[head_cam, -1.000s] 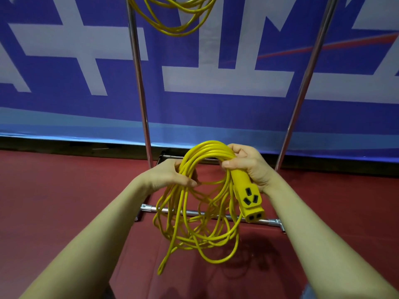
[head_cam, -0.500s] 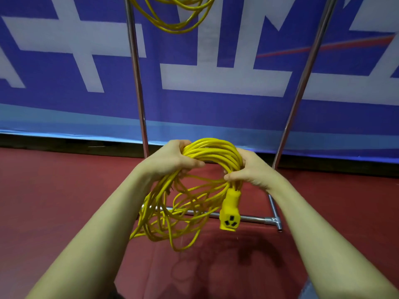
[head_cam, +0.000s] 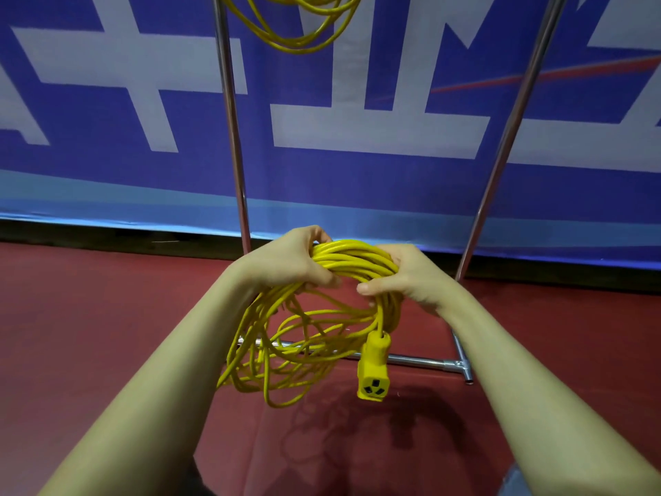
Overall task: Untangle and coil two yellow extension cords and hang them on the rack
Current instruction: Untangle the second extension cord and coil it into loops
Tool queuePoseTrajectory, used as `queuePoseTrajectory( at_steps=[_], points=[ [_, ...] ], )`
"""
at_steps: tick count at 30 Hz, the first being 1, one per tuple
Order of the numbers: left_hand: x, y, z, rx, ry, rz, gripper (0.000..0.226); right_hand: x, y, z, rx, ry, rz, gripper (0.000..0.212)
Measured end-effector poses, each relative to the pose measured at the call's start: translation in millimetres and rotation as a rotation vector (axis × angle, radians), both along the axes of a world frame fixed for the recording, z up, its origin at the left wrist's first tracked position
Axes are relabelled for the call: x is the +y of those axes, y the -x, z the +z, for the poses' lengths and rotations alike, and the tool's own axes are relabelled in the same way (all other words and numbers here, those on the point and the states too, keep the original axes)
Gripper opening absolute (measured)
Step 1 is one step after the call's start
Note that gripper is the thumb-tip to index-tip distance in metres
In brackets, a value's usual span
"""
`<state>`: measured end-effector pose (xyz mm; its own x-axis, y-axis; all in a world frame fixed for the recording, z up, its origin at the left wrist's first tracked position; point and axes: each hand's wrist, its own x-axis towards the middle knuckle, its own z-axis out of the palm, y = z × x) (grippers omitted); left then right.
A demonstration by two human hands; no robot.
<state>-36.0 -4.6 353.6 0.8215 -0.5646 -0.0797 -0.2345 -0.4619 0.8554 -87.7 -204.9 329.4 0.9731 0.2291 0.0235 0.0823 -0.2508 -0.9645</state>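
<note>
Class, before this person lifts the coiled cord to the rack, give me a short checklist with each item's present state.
1. Left hand grips the coil: ok.
2. Right hand grips the coil: ok.
3. Loops gathered evenly: not ok, lower strands splay loose.
4. Socket end tucked in: not ok, it dangles.
5. Rack free of a snagged strand: cannot tell.
6. First cord already hung: ok.

Open gap between the rack poles

At 11 o'clock the left pole (head_cam: 232, 137) and at 1 o'clock the right pole (head_cam: 508, 137) flank a free lane; the hung cord (head_cam: 297, 34) blocks 12 o'clock, the base bar (head_cam: 422, 360) crosses at 6.
</note>
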Motion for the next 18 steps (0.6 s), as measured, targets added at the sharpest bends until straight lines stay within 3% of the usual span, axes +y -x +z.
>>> queuePoseTrajectory(
  at_steps=[2, 9, 13, 18],
  points=[
    [3, -1, -1, -0.005, 0.026, 0.005, 0.035, 5, 0, 3, 0.082, -0.101, 0.021, 0.018],
    [-5, 5, -9, -0.018, -0.073, -0.092, 0.042, 4, 5, 9, 0.248, 0.051, 0.154, 0.017],
    [-1, 0, -5, -0.069, -0.053, -0.076, 0.042, 7, 5, 3, 0.148, -0.030, 0.092, 0.014],
    [14, -3, -14, 0.001, 0.013, -0.132, 0.046, 14, 3, 5, 0.071, -0.205, 0.059, 0.011]
  ],
)
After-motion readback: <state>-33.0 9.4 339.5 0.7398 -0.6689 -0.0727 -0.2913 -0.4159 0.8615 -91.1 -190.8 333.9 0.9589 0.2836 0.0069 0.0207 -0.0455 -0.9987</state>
